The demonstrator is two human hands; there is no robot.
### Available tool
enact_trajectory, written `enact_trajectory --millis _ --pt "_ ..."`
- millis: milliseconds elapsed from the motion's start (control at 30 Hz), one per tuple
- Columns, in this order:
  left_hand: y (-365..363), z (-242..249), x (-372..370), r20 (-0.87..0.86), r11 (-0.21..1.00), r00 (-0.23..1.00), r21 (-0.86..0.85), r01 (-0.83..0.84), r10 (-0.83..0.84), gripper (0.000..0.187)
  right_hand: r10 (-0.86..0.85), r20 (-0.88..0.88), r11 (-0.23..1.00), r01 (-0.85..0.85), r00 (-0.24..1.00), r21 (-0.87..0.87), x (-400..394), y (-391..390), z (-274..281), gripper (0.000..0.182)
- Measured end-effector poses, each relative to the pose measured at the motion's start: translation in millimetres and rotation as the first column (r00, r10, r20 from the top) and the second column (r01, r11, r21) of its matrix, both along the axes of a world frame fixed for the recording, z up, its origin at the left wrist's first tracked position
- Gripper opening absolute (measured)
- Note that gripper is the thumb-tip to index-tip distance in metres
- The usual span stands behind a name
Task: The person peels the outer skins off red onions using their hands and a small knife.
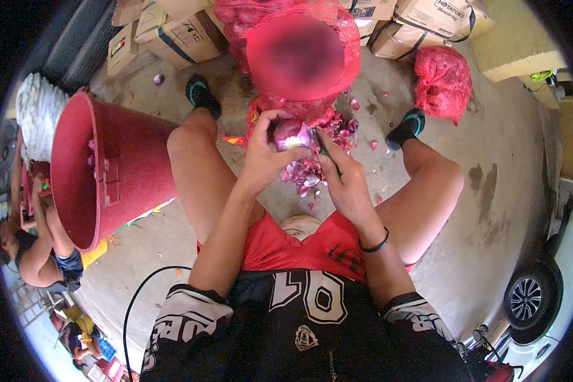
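Note:
My left hand (266, 153) is wrapped round a red onion (289, 132), its thumb and fingers on opposite sides. Part of the onion's skin is off, and a pale patch shows. My right hand (345, 175) is closed on a small knife (325, 151), mostly hidden by the fingers; a bit of green handle shows. The blade end lies close against the onion's right side. Below both hands, a pile of onion skins (307, 177) covers the floor between my legs.
A red mesh sack (350, 60) stands just ahead. To the left is a large red tub (134, 172) with onions inside, beside a seated person (41, 254). Cardboard boxes (184, 41) line the back. Another red sack (442, 83) and a parked car (566, 286) are at right.

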State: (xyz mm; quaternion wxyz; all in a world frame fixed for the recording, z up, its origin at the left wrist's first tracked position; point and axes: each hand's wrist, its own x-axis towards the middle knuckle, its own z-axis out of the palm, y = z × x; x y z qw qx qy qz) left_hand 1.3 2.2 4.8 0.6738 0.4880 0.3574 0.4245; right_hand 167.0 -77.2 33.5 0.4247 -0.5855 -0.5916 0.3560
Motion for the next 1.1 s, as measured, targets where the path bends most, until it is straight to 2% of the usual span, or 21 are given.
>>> enact_trajectory --millis 100,300,367,433,500,600,700,800,867,933,1000,1100 --pt "0.0 -0.5 -0.4 -0.007 1.0 1.0 0.012 -0.012 0.012 0.067 -0.045 -0.114 0.99 0.029 0.993 -0.139 1.0 -1.6 -2.4 0.045" --pt "-2.0 6.9 -1.3 -0.006 1.0 1.0 0.023 0.018 -0.018 0.069 0.029 -0.307 0.978 -0.09 0.951 -0.188 0.7 -3.1 1.4 0.046" --pt "-1.8 3.7 -0.3 0.106 1.0 0.994 0.014 0.025 -0.026 0.066 0.004 -0.396 0.967 -0.104 0.918 -0.232 3.2 -2.1 -4.3 0.047" --pt "-1.7 0.6 -0.4 0.18 0.999 0.983 -0.016 0.034 -0.031 0.065 -0.043 -0.584 0.956 -0.136 0.81 -0.259 8.9 -3.2 -6.1 0.048" --pt "-1.4 0.2 -1.8 0.22 0.997 0.975 -0.063 0.047 -0.032 0.065 -0.091 -0.808 0.95 -0.191 0.582 -0.245 14.9 -4.7 -3.5 0.05" --pt "-2.9 7.0 -4.7 0.461 0.937 0.887 -0.322 0.132 0.033 0.066 -0.171 -0.785 0.958 -0.084 0.596 -0.273 9.7 -3.7 4.2 0.05" --pt "-1.8 2.7 -1.3 0.434 0.97 0.901 -0.219 0.101 0.005 0.065 -0.04 -0.659 0.954 -0.168 0.751 -0.25 15.6 -6.9 2.8 0.05" --pt "-2.0 -0.3 1.7 0.375 0.993 0.927 -0.103 0.066 -0.023 0.064 -0.001 -0.502 0.971 -0.12 0.865 -0.208 0.1 -7.2 2.2 0.047" --pt "-2.7 -0.7 1.3 0.366 0.991 0.93 -0.106 0.076 -0.032 0.064 0.003 -0.347 0.985 -0.063 0.938 -0.161 -4.0 -6.0 -3.0 0.044" --pt "-3.2 -1.3 0.8 0.382 0.989 0.924 -0.123 0.078 -0.025 0.064 -0.025 -0.315 0.992 -0.016 0.949 -0.128 -5.6 -5.5 -4.0 0.042" --pt "-3.2 -2.3 1.7 0.424 0.985 0.906 -0.154 0.076 -0.003 0.064 -0.066 -0.396 0.991 0.015 0.916 -0.132 -5.3 -5.6 -1.2 0.04" --pt "-0.5 -1.5 -2.4 0.505 0.946 0.861 -0.247 0.208 -0.058 0.064 -0.1 -0.443 0.986 0.029 0.891 -0.164 1.3 -5.6 -2.5 0.04"
